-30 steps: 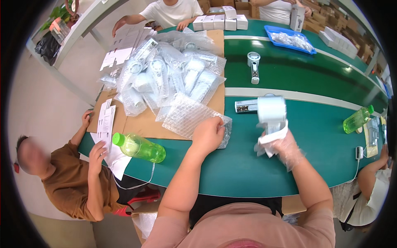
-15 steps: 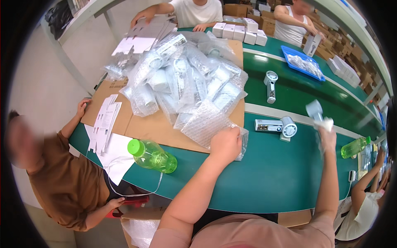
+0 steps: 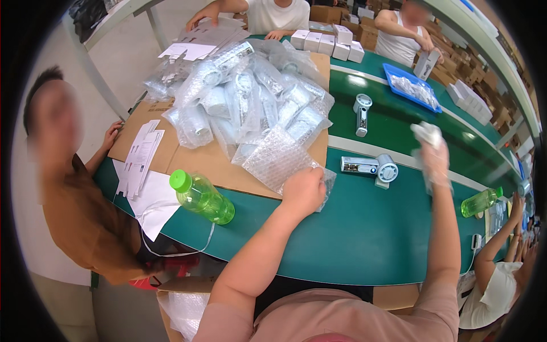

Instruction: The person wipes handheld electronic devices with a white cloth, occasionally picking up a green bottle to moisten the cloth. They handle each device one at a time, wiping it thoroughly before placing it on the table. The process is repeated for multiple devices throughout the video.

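Observation:
My left hand [image 3: 303,191] is closed on the near corner of a bubble-wrap bag [image 3: 274,159], which lies at the edge of a heap of wrapped things. Out over the belt's near edge, my right hand [image 3: 435,158] grips a crumpled white cloth [image 3: 426,133]. Something translucent and blurred hangs beside that wrist; I cannot make it out. Between my hands, a silver handheld fan [image 3: 364,166] lies on the green table, its round head to the right. Another handheld fan [image 3: 362,115] rests farther off on the green belt.
The bagged heap [image 3: 242,97] covers a cardboard sheet [image 3: 185,165]. Green bottles stand or lie at left [image 3: 202,196] and right [image 3: 481,202]. Printed leaflets [image 3: 139,162] lie at left. Across the belt are a blue tray [image 3: 391,73] and white boxes [image 3: 319,43]. Several people surround the table.
My right hand has moved up and to the left with the white cloth. The blurred grey thing seen beyond it no longer shows. My left hand stays on the bubble-wrap bag.

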A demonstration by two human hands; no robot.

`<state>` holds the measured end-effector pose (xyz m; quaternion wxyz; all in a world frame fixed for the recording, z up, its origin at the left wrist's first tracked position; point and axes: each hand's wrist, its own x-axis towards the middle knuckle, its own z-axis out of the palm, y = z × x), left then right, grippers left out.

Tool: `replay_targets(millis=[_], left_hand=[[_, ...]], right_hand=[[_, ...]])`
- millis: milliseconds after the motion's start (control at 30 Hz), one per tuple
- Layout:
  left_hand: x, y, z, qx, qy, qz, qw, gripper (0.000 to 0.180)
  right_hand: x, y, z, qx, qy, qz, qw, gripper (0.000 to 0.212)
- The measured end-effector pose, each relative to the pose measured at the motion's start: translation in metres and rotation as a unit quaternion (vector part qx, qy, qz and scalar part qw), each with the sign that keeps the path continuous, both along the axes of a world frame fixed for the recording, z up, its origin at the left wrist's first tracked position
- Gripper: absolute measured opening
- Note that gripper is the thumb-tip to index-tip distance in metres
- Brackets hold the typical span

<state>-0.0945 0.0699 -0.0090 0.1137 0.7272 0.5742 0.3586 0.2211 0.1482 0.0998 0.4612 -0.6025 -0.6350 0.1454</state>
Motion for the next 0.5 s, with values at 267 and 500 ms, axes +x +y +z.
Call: replay_targets(millis=[267, 500], left_hand=[[-0.006, 0.002, 0.003, -0.019, -0.010, 0.007, 1.000, 0.008], [-0.007, 0.004, -0.003, 0.006, -0.023, 0.004, 1.000, 0.009]], right_hand=[[-0.108, 0.110, -0.032, -0.161, -0.449, 0.151, 0.866, 0.032], [-0.094, 0.152, -0.050, -0.236, -0.488, 0.160, 0.825, 0.030]])
